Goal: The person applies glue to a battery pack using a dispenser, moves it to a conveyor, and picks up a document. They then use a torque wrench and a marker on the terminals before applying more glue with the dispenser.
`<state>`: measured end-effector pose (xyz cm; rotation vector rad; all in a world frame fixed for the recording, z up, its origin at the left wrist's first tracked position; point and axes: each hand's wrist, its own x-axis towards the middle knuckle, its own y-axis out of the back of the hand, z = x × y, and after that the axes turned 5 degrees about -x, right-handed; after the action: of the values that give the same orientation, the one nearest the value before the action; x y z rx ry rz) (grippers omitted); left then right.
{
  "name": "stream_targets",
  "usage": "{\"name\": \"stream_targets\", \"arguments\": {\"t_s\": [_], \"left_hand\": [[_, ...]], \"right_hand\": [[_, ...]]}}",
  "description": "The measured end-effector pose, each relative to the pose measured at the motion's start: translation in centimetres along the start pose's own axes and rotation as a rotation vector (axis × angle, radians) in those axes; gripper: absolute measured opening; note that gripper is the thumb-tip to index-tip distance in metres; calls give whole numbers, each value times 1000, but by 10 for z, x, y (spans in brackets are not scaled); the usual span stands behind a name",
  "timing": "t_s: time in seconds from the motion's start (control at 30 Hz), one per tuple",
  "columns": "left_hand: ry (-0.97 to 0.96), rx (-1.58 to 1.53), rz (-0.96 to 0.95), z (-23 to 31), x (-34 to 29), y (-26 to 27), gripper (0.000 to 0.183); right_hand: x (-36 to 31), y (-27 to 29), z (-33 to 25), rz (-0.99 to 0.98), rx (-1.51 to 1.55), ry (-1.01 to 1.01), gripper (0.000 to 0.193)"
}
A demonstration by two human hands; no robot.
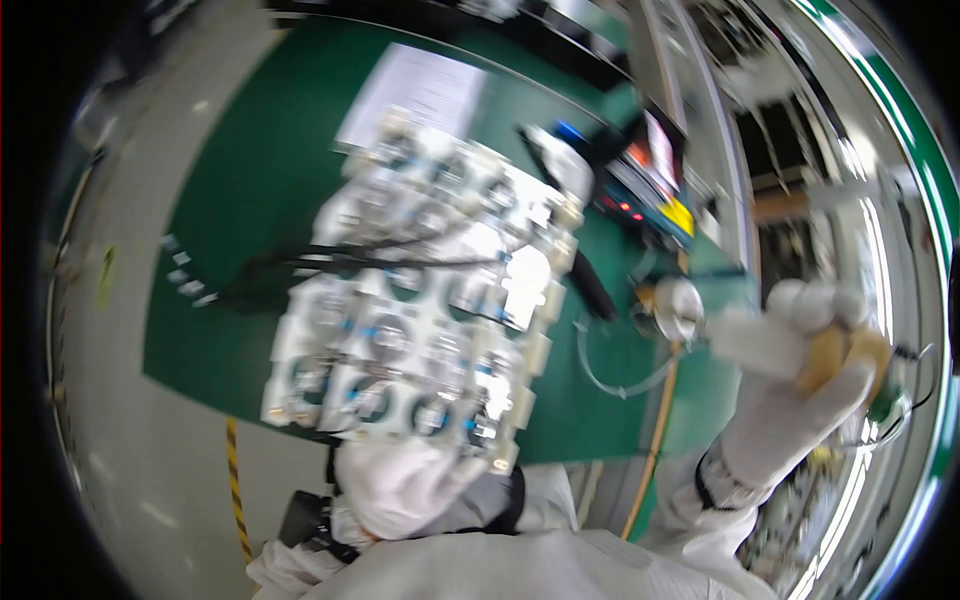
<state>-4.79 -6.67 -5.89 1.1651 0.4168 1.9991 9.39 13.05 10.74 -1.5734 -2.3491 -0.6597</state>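
Note:
A white tray (420,280) fills the middle of the view, holding several clear, round parts with metal and blue bits. My left hand (400,485), in a white glove, is closed at the tray's near edge; its fingertips are hidden. Black cables (400,258) with pale ends lie across the tray and trail off to the left. Far to the right, my gloved right hand (790,390) is raised, apart from the tray. Its fingers are closed around a blurred tan piece (825,360), whose kind I cannot make out.
A green table (240,200) lies below, with a printed paper sheet (415,95) behind the tray. Toward the back right stand a teal device (640,195) with red lights and a white round reel (678,308). Shelving with bright rails (860,200) runs down the right.

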Motion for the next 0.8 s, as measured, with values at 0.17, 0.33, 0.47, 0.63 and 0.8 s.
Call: {"name": "stream_targets", "arguments": {"t_s": [0.17,0.33,0.47,0.63,0.8], "left_hand": [[18,-54,105,4,1,-13,21],[45,18,77,4,-4,-12,22],[44,-44,76,3,0,-8,19],[31,-147,87,6,16,-4,20],[85,-216,159,10,29,-2,25]], "right_hand": [[23,56,-46,108,-423,221,51],[43,64,-93,-120,-685,444,54],[50,45,-90,-180,-675,464,54],[92,56,-64,-209,-792,515,49],[127,-50,-20,-255,-778,637,46]]}}
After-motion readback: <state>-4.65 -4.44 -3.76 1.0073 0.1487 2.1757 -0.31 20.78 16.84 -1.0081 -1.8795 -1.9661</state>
